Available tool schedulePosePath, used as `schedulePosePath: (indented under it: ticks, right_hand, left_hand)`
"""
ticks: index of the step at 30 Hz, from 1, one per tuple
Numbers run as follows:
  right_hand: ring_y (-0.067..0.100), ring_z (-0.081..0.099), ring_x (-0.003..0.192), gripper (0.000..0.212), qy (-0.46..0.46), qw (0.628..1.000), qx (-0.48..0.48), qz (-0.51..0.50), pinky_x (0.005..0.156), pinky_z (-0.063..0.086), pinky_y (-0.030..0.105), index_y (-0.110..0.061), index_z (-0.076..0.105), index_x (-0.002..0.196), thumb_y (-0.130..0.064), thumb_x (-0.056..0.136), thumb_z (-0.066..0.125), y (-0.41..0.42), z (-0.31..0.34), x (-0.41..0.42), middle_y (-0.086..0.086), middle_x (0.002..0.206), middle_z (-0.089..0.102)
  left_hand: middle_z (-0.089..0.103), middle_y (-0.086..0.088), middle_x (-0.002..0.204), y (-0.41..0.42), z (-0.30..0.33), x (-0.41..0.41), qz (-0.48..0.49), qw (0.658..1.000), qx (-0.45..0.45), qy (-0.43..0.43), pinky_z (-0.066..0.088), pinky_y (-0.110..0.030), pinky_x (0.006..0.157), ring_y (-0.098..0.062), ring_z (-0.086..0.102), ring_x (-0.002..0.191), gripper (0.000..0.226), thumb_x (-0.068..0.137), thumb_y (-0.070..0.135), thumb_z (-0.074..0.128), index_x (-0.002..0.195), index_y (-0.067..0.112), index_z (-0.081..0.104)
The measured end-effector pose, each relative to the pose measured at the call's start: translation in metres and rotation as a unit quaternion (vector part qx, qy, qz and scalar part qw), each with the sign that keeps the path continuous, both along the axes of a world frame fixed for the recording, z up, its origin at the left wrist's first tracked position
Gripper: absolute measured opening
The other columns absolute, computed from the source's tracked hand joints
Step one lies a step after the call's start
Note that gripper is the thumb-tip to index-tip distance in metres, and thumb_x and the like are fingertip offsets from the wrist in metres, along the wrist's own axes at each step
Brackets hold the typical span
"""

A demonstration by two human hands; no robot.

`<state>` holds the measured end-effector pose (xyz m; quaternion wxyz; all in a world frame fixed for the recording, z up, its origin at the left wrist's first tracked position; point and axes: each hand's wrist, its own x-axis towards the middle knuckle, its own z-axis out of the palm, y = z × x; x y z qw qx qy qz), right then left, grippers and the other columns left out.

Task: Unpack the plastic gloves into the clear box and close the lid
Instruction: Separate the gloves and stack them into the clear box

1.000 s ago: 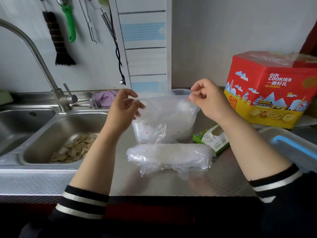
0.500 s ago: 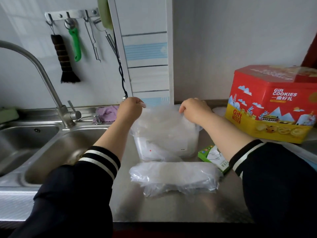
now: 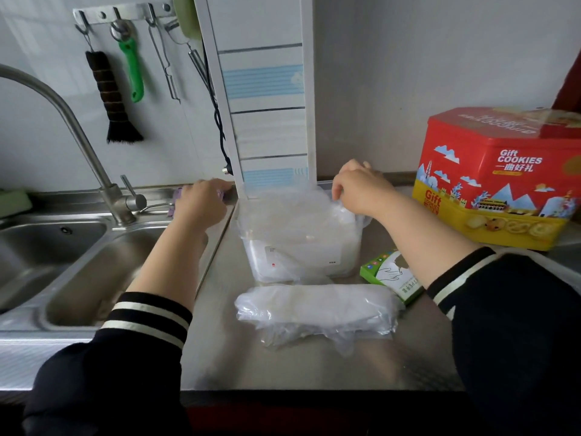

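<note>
Right hand (image 3: 361, 191) pinching flimsy, slippery plastic gloves (image 3: 292, 215) over clear box (image 3: 301, 256); left hand (image 3: 201, 202), nine o'clock, grip unclear.

A home kitchen: a stainless double sink (image 3: 63, 262) with tap (image 3: 72, 121) at nine o'clock, utensils on a hook rail (image 3: 125, 14) at eleven, a cookie tin (image 3: 500, 180) at three.

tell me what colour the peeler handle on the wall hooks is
Green; the peeler handle hangs beside a dark brush, clearest in the head view.
</note>
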<state>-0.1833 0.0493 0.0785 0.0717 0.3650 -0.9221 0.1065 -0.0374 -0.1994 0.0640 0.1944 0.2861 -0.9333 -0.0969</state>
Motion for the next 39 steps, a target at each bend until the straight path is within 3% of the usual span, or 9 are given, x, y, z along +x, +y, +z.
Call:
schedulePosePath:
  ticks: [2,6,8,12,17,25,31,36,39]
  right_hand:
    - [0.025,0.039,0.117,0.026,0.005,0.998,-0.067,0.013,0.096,0.038,0.035,-0.024,0.066,0.092,-0.007,0.092,0.046,0.01,-0.004,0.005,0.001,0.124,0.046]
    - [0.015,0.054,0.094,0.012,-0.02,0.967,-0.236,0.096,0.079,0.044,0.031,-0.024,0.065,0.093,-0.016,0.09,0.058,0.034,-0.015,0.041,-0.011,0.098,0.055]
    - [0.007,0.054,0.074,0.007,-0.067,0.967,-0.214,0.117,0.066,0.043,0.027,-0.032,0.061,0.093,-0.028,0.088,0.063,0.047,-0.021,0.064,-0.015,0.082,0.056]
    - [0.005,0.055,0.074,0.02,-0.132,0.975,-0.12,0.132,0.066,0.046,0.026,-0.035,0.06,0.098,-0.047,0.083,0.067,0.064,-0.035,0.092,-0.018,0.085,0.058]
    - [0.006,0.043,0.107,0.041,-0.16,0.979,0.026,0.126,0.082,0.036,0.025,-0.031,0.056,0.111,-0.048,0.078,0.072,0.074,-0.076,0.097,-0.012,0.111,0.049]
    - [0.006,0.051,0.09,0.012,-0.178,0.975,-0.106,0.083,0.073,0.039,0.025,-0.028,0.064,0.076,-0.033,0.083,0.072,0.076,-0.104,0.1,-0.012,0.094,0.054]
    - [0.013,0.056,0.087,0.014,-0.17,0.95,-0.234,0.113,0.079,0.045,0.035,-0.015,0.067,0.078,-0.026,0.087,0.068,0.073,-0.092,0.098,-0.007,0.084,0.058]
    - [0.019,0.062,0.087,0.018,-0.213,0.931,-0.286,0.082,0.083,0.049,0.038,-0.023,0.063,0.084,-0.032,0.096,0.054,0.069,-0.07,0.098,-0.006,0.085,0.067]
    - [0.0,0.062,0.091,0.035,-0.29,0.886,-0.346,0.102,0.086,0.049,0.026,-0.021,0.06,0.104,-0.051,0.089,0.047,0.069,-0.054,0.105,-0.01,0.098,0.066]
  left_hand:
    - [0.055,-0.013,0.127,0.011,0.002,0.011,0.038,0.996,-0.086,0.006,0.034,-0.042,0.097,-0.038,0.043,0.118,0.043,0.084,0.003,0.048,0.12,0.022,0.062]
    - [0.064,-0.015,0.111,0.051,0.002,0.023,-0.041,0.96,-0.176,0.212,0.043,-0.044,0.08,-0.038,0.053,0.101,0.041,0.078,0.0,0.05,0.115,0.011,0.066]
    - [0.067,-0.01,0.097,0.078,-0.006,0.027,-0.127,0.934,-0.195,0.27,0.045,-0.041,0.072,-0.034,0.057,0.089,0.035,0.078,-0.001,0.052,0.107,0.01,0.068]
    - [0.066,-0.002,0.084,0.132,-0.044,0.042,-0.254,0.911,-0.211,0.246,0.048,-0.038,0.058,-0.028,0.058,0.078,0.021,0.084,0.009,0.054,0.098,0.013,0.07]
    - [0.069,0.006,0.09,0.149,-0.1,0.049,-0.314,0.941,-0.066,0.105,0.051,-0.035,0.07,-0.022,0.057,0.083,0.031,0.087,0.04,0.05,0.101,0.023,0.071]
    - [0.067,0.01,0.104,0.143,-0.123,0.056,-0.314,0.942,0.072,0.096,0.044,-0.028,0.087,-0.017,0.055,0.096,0.058,0.069,0.069,0.059,0.105,0.025,0.074]
    - [0.066,0.014,0.089,0.146,-0.113,0.055,-0.27,0.942,0.058,0.193,0.045,-0.028,0.079,-0.013,0.058,0.085,0.028,0.08,0.045,0.067,0.09,0.019,0.073]
    - [0.07,0.016,0.078,0.153,-0.079,0.054,-0.221,0.91,0.258,0.239,0.048,-0.021,0.076,-0.001,0.062,0.077,0.007,0.089,0.026,0.067,0.083,0.026,0.068]
    - [0.07,0.005,0.068,0.154,-0.054,0.049,-0.215,0.886,0.317,0.26,0.051,-0.028,0.068,-0.008,0.062,0.061,0.013,0.088,0.025,0.069,0.079,0.017,0.068]
